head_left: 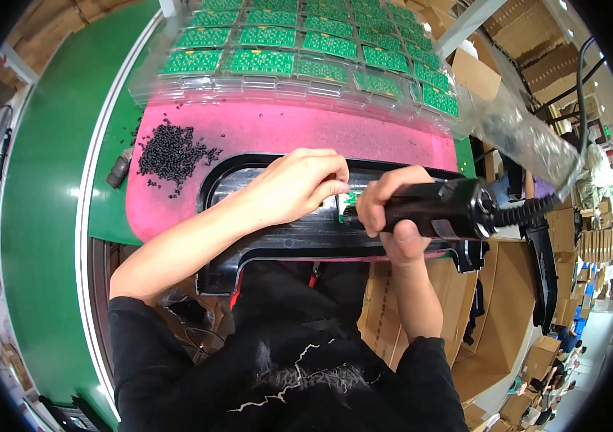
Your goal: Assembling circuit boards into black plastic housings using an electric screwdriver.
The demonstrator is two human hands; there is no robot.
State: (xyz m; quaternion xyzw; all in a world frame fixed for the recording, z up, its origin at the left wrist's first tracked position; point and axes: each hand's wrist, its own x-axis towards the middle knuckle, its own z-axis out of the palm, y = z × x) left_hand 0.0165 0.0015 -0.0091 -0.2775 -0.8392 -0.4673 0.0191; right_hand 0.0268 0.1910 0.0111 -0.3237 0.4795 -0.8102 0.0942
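Observation:
A long black plastic housing (299,239) lies across the pink mat (364,129) in front of me. Set in its middle is a small green circuit board (344,207), partly covered by my hands. My right hand (400,209) is wrapped round a black electric screwdriver (447,209), held nearly level with its tip pointing left at the board. Over the housing, my left hand (303,183) is closed, thumb and fingertips together at the board's upper left edge. Whatever is between those fingers is too small or hidden to make out.
A heap of small black screws (173,153) lies on the mat at left. Clear plastic trays with rows of green circuit boards (263,63) stand at the back. The screwdriver's coiled cable (530,210) runs off right. An open cardboard box (501,309) stands below right.

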